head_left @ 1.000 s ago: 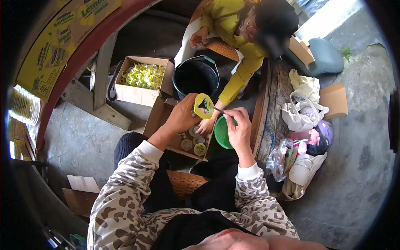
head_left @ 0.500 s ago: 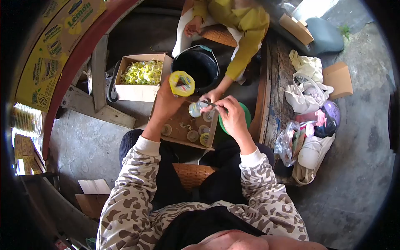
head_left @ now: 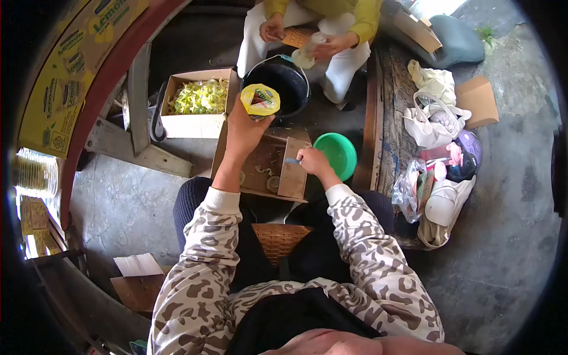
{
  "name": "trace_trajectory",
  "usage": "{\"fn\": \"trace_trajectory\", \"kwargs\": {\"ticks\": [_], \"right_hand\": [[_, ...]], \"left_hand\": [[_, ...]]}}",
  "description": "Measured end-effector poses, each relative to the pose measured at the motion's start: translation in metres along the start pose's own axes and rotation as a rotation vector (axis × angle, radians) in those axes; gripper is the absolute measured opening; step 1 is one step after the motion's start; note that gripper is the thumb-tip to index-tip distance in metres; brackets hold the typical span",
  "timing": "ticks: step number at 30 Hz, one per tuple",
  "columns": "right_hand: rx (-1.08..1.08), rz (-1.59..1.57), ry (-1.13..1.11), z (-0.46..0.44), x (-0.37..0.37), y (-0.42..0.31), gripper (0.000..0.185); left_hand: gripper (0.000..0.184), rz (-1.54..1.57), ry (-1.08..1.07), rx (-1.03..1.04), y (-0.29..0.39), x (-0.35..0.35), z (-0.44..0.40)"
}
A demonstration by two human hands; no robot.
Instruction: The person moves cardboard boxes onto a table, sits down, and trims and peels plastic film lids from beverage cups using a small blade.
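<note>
My left hand [head_left: 244, 131] is closed around a plastic drink cup [head_left: 260, 100] with a yellow, lemon-printed film lid, held up near the black bucket. A dark reddish patch shows in the lid's middle. Lower and to the right, my right hand [head_left: 315, 161] is closed on what looks like a small knife [head_left: 292, 160], its thin grey-blue end pointing left. That hand is at the raised flap [head_left: 293, 168] of a cardboard box, beside the green basin [head_left: 344, 155]. Inside the box [head_left: 251, 177] lie a clear cup [head_left: 273, 183] and pale strips; the flap hides part of it.
Across from me, a person's hand [head_left: 333, 46] holds a whitish clear cup [head_left: 305, 56] above the black bucket [head_left: 273, 89]. A box of yellow-green strips [head_left: 198, 97] stands left. Bags [head_left: 435, 133] and a cap [head_left: 441, 216] lie on the right-hand bench [head_left: 387, 106].
My right hand has moved down from the other person's hand to the box flap, which now stands over the cups. That person has drawn the clear cup back. My left hand still holds its cup.
</note>
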State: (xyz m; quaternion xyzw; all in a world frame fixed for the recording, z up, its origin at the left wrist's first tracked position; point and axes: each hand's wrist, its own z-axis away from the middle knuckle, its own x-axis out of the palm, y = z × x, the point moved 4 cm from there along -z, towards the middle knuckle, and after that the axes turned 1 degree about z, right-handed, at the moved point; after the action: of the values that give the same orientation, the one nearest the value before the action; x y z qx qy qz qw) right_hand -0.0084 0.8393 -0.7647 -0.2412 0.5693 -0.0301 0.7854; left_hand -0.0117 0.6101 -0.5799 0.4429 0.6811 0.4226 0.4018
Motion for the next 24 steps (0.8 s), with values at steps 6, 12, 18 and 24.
{"fn": "trace_trajectory", "kwargs": {"ticks": [6,12,18,24], "right_hand": [[0.028,-0.118,-0.176,-0.008,0.076,0.038,0.017],[0.058,-0.228,-0.249,-0.001,0.113,0.051,0.014],[0.050,-0.184,-0.255,-0.002,0.134,0.049,0.015],[-0.197,-0.020,-0.362,-0.013,0.167,0.071,0.025]], "left_hand": [[0.049,-0.011,-0.002,-0.040,0.016,-0.011,-0.003],[0.047,-0.008,-0.072,0.026,0.024,-0.001,-0.007],[0.048,-0.010,-0.098,0.013,0.020,-0.001,-0.009],[0.050,-0.004,-0.119,-0.015,0.022,-0.010,-0.012]]}}
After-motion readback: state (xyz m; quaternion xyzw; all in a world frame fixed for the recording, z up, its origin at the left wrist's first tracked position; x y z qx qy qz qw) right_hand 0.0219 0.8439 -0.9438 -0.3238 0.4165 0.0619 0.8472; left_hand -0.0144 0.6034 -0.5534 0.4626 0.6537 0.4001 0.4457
